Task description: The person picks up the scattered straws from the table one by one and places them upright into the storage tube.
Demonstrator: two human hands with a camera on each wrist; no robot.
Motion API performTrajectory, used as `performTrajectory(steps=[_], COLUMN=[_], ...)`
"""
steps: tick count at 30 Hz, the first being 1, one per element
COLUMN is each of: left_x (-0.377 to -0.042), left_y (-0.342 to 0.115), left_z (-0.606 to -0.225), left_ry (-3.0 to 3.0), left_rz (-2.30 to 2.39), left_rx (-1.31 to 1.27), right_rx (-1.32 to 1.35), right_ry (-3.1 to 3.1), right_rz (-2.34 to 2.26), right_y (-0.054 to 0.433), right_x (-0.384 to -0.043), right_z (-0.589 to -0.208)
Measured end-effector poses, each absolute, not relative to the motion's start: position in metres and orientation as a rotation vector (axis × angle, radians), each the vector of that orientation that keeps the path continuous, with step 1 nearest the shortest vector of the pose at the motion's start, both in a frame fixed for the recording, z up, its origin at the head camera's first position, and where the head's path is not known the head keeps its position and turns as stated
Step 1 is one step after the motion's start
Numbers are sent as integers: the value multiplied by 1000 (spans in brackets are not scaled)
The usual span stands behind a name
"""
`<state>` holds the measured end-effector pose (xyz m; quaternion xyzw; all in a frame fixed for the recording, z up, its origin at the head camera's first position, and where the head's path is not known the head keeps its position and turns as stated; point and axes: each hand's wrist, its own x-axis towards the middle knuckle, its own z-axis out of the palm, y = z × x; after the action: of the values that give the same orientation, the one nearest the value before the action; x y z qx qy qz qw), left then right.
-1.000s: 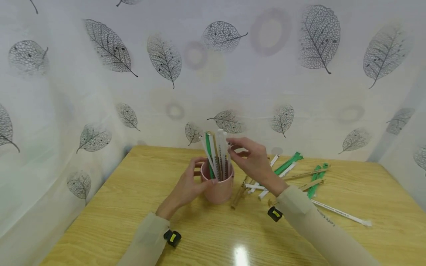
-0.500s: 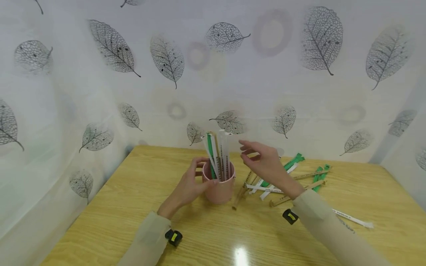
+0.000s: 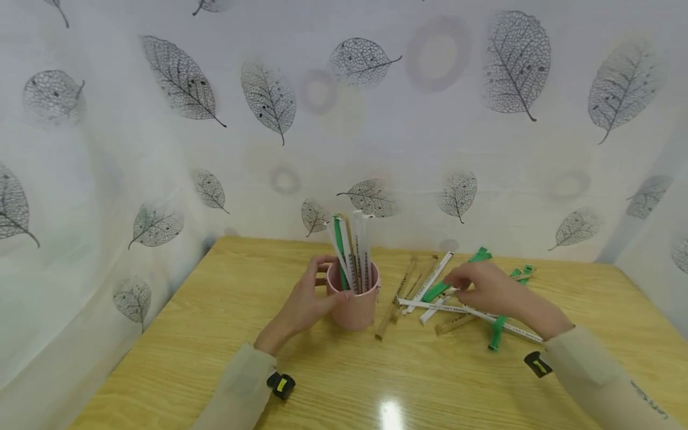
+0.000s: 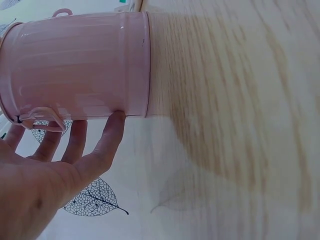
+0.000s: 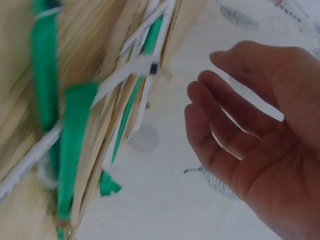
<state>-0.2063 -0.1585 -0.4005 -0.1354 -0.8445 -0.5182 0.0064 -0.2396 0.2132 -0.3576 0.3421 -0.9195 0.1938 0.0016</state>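
Note:
A small pink metal bucket with side loops stands upright, several wrapped straws in white, green and brown rising from it. My left hand holds its left side, thumb at the front rim and fingers behind. In the left wrist view, fingertips touch the bucket wall. Over the loose straws on the right hovers my right hand, fingers bent loosely. The right wrist view shows nothing between thumb and fingers of this hand, beside a green-wrapped straw.
Loose straws lie crossed on the wooden table, including a brown one right of the bucket and a white one across others. A leaf-printed curtain hangs behind the table.
My right hand has moved away from the straws in the bucket, rightward and down over the loose straws. The left hand keeps its hold on the bucket.

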Motion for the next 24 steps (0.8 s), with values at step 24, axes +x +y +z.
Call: performTrajectory(steps=[24], left_x=[-205], left_y=[-159], left_z=[-402], left_ry=[-2632], left_rz=[-1643], left_rx=[-397], right_rx=[1079], right_ry=[-3030], right_rz=[453], right_y=[242], right_x=[-229], right_z=[-388])
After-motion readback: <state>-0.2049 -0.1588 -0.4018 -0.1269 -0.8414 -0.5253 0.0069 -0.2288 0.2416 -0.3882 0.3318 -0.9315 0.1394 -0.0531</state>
